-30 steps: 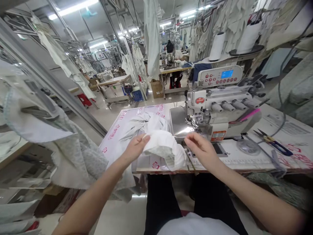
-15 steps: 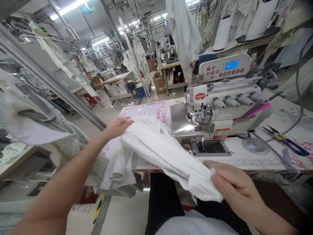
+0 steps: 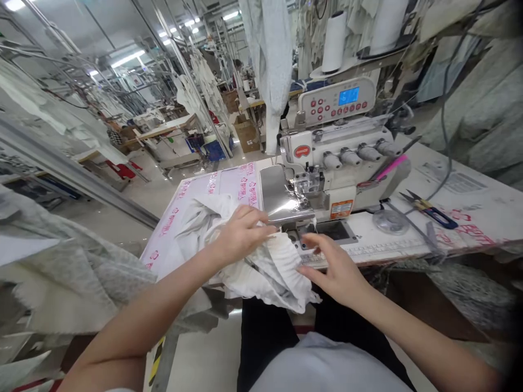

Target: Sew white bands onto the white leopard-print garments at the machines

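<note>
A white garment piece [image 3: 265, 269] lies bunched at the table's front edge, with a ribbed band hanging toward my lap. My left hand [image 3: 241, 234] rests on top of it, fingers curled and pinching the cloth near the machine's metal plate [image 3: 278, 198]. My right hand [image 3: 333, 267] holds the ribbed edge from the right, fingers bent, just in front of the needle area of the white overlock sewing machine [image 3: 339, 163].
Scissors [image 3: 429, 207] and a clear round dish [image 3: 390, 220] lie on the table right of the machine. Thread cones [image 3: 333, 35] stand behind it. Grey fabric [image 3: 61, 272] is piled at my left. Hanging garments and other workstations fill the background.
The garment, held stretched out between both hands half a second ago, is now bunched on the table by the machine. Both hands have come together at the presser area.
</note>
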`<state>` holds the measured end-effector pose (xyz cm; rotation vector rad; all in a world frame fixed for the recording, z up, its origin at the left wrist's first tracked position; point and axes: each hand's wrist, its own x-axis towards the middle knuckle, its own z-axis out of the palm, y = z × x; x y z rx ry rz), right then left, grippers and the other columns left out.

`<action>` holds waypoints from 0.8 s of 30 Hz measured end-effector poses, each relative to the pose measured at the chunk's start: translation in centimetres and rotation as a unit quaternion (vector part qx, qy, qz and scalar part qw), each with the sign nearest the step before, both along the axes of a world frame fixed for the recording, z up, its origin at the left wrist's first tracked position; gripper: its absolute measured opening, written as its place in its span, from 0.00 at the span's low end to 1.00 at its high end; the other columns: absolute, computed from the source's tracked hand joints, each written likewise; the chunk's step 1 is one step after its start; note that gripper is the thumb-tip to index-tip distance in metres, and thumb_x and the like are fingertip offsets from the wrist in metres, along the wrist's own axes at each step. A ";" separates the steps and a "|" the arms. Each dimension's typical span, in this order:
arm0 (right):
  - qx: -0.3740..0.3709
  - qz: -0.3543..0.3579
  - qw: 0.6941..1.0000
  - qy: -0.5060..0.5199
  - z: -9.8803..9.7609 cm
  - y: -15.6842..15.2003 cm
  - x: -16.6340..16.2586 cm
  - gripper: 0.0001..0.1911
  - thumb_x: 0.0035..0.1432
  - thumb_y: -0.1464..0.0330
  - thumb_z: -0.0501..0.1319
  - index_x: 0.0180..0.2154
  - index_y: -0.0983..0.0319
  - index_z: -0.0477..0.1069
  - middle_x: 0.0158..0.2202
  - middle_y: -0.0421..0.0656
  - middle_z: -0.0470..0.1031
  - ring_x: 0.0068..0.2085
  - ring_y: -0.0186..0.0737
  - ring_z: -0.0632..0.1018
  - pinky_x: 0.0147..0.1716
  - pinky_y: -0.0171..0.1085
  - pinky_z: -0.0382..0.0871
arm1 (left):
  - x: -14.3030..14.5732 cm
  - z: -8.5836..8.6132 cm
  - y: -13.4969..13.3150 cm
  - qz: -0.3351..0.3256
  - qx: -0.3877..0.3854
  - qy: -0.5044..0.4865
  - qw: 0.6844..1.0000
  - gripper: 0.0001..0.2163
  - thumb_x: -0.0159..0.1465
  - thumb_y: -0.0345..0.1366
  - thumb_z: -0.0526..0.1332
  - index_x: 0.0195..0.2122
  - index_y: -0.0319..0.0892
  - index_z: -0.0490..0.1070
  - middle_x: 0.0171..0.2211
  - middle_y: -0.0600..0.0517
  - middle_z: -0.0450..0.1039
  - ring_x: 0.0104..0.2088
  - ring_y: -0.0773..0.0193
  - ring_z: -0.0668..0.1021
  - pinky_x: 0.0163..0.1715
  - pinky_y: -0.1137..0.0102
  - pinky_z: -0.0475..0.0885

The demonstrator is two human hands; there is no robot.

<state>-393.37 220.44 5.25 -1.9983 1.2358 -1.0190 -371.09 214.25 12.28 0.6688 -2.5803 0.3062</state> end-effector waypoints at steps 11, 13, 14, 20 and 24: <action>-0.408 0.037 0.912 0.028 -0.5 -1.9 4.2 0.07 0.52 0.78 0.57 0.25 0.63 0.62 0.17 0.37 0.60 0.22 0.31 0.60 0.22 0.33 0.55 | 3.1 -4.1 2.8 0.119 -0.055 0.205 0.970 0.13 0.52 0.31 0.63 0.38 0.42 0.62 0.34 0.50 0.65 0.37 0.64 0.69 0.37 0.66 0.66; -0.438 0.043 0.897 0.052 -0.4 -2.0 4.0 0.08 0.51 0.79 0.58 0.25 0.63 0.62 0.17 0.37 0.60 0.22 0.31 0.60 0.22 0.33 0.55 | 3.1 -4.7 3.2 0.157 -0.003 0.264 0.952 0.15 0.52 0.32 0.63 0.40 0.41 0.61 0.37 0.48 0.63 0.40 0.62 0.68 0.39 0.65 0.66; -0.444 0.047 0.893 0.060 -0.4 -2.0 4.0 0.08 0.51 0.79 0.58 0.25 0.62 0.62 0.17 0.37 0.60 0.22 0.31 0.59 0.22 0.33 0.55 | 3.2 -4.9 3.3 0.168 0.020 0.280 0.945 0.15 0.53 0.32 0.62 0.41 0.40 0.61 0.38 0.48 0.63 0.41 0.62 0.67 0.40 0.64 0.65; -0.440 0.072 0.892 0.076 -0.4 -2.0 4.2 0.08 0.51 0.79 0.58 0.25 0.63 0.62 0.17 0.37 0.60 0.22 0.31 0.58 0.22 0.33 0.54 | 4.2 -5.3 3.5 0.171 0.153 0.299 0.926 0.10 0.57 0.30 0.58 0.40 0.42 0.62 0.38 0.50 0.65 0.42 0.63 0.68 0.44 0.65 0.63; -0.431 0.092 0.895 0.072 -0.5 -1.9 4.5 0.07 0.51 0.80 0.58 0.27 0.63 0.63 0.17 0.37 0.60 0.23 0.31 0.58 0.22 0.33 0.53 | 4.4 -4.7 3.2 0.187 0.191 0.270 0.925 0.16 0.58 0.32 0.56 0.48 0.44 0.61 0.44 0.47 0.60 0.47 0.61 0.65 0.47 0.63 0.61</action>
